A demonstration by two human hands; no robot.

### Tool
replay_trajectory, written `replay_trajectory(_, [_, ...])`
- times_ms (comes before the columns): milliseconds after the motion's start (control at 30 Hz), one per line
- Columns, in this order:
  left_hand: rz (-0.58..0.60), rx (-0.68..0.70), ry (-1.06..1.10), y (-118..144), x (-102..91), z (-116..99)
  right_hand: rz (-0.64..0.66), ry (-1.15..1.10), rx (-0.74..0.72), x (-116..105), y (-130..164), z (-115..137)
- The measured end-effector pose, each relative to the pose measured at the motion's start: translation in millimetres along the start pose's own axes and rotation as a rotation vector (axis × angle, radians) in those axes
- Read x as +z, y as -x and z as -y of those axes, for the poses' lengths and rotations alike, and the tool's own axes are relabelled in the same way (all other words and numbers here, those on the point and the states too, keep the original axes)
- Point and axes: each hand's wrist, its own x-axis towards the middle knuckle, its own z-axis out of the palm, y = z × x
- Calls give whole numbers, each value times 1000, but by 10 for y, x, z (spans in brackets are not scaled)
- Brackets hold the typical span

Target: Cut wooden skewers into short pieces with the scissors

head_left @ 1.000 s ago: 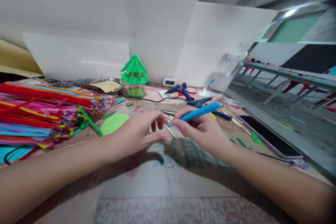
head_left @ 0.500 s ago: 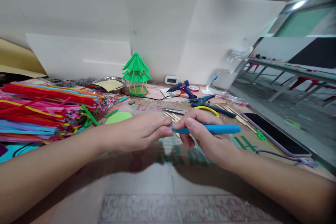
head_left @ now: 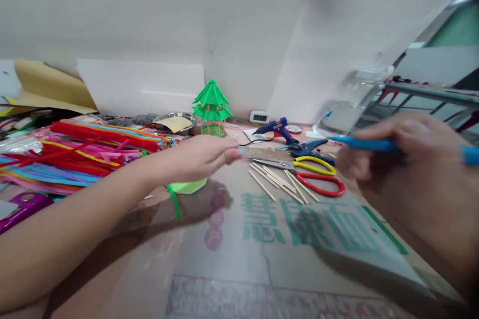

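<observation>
— Where's the pen [head_left: 368,144]?
— Gripped in your right hand [head_left: 404,164], lying crosswise, tip pointing left.
— And your left hand [head_left: 204,155]?
— Fingers loosely curled, holding nothing I can make out, nearer the sticks [head_left: 275,179].

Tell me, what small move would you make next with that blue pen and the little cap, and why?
Probably bring the two hands together and press the cap back on. The left hand pinches a small pale piece, seemingly the cap, low over the cardboard, while the right hand holds the blue pen raised well apart from it, tip pointing toward the left hand. The picture is blurred, so this is a guess.
</observation>
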Motion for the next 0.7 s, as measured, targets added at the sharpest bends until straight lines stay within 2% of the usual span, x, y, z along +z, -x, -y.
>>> replay_trajectory(33, [20,-78,-47,-36,7,109,24,62,-16,-10,-69,-54])
replay_trajectory(67, [5,-154,-130,-76,35,219,135,136,-12,-7,-117,-124])
replay_trajectory(133, [-39,-223,-191,-153,143,423,356,236,-34,29,-137,-281])
replay_trajectory(200, [-26,-246,-214,-195,284,587,511,453,-70,88,-71,-407])
replay_trajectory(333, [1,-211,-222,-167,498,757,666,854,-96,205,120,-490])
replay_trajectory(467, [-11,-196,-224,-130,571,729,776,1060,-88,265,177,-549])
replay_trajectory(600, [-59,-173,-163,-142,626,552,849,997,-57,276,186,-631])
replay_trajectory(700, [-38,-125,-85,-128,666,356,840,897,-16,287,249,-584])
